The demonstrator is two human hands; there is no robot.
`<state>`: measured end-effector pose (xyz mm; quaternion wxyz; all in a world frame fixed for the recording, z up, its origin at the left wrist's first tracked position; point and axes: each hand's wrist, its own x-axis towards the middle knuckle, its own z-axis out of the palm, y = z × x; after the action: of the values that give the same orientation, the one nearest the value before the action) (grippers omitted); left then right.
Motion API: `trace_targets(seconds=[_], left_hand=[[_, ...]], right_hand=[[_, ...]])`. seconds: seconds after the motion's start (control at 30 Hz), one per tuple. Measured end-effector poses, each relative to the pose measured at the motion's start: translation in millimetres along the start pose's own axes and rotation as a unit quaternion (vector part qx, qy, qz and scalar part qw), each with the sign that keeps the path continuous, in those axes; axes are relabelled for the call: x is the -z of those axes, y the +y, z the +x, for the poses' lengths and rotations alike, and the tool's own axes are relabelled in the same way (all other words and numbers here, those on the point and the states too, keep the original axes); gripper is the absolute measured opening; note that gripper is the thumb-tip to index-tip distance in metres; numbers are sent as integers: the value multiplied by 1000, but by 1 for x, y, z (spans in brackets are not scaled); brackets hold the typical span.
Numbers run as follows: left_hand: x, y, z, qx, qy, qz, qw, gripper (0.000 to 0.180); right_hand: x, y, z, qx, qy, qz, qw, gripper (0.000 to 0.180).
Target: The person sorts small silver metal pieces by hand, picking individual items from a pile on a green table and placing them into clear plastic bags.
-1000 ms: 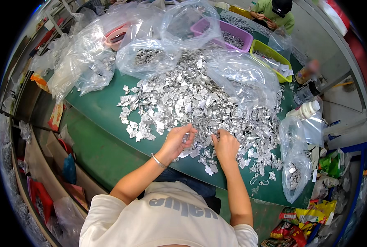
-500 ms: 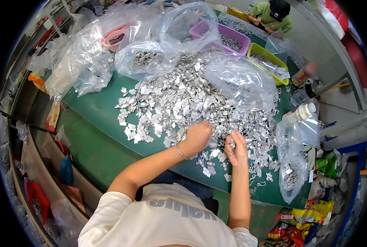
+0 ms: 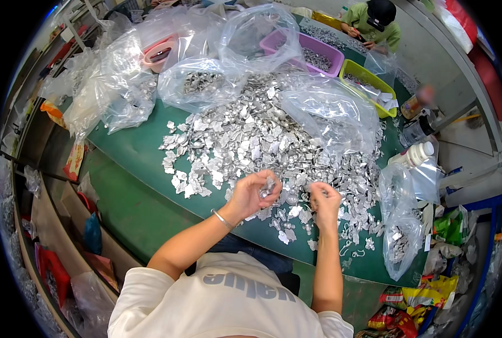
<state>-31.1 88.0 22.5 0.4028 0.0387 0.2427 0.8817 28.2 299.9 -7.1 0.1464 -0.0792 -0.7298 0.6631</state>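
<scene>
Small silver-grey metal pieces lie in a wide loose heap (image 3: 245, 135) on the green table (image 3: 132, 152). Over the heap's near edge, my left hand (image 3: 245, 197) curls around a small silver metal piece (image 3: 267, 187), palm turned partly up. To its right, my right hand (image 3: 327, 205) is closed above the heap, thumb and fingertips pinched together. Whatever sits in that pinch is too small and too hidden to name. A few loose pieces, some hook-shaped (image 3: 358, 253), lie between my forearms and the table's near right corner.
Clear plastic bags (image 3: 335, 112) of metal parts lie on and around the heap. Purple (image 3: 335, 59) and lime-green (image 3: 387, 93) bins stand behind, a white bottle (image 3: 417, 153) at right. Another person (image 3: 375, 25) in green works at the far end.
My left hand has drawn back toward me and left, turning so a metal piece shows in its fingers. My right hand has turned and its fingers have curled inward.
</scene>
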Motion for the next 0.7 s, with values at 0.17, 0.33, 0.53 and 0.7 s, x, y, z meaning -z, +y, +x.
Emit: trace_targets(seconds=[0.17, 0.33, 0.53, 0.7], left_hand=[[11, -17, -9, 87, 62, -113, 988, 17], [-5, -29, -13, 85, 175, 28, 981, 21], [-4, -32, -17, 81, 174, 77, 978, 23], [-5, -32, -22, 76, 182, 70, 978, 22]], right_hand=[[12, -19, -3, -193, 6, 442, 876, 19], [2, -15, -4, -53, 4, -162, 985, 15], [-29, -30, 3, 68, -8, -576, 815, 8], [-12, -21, 10, 75, -22, -452, 888, 9]])
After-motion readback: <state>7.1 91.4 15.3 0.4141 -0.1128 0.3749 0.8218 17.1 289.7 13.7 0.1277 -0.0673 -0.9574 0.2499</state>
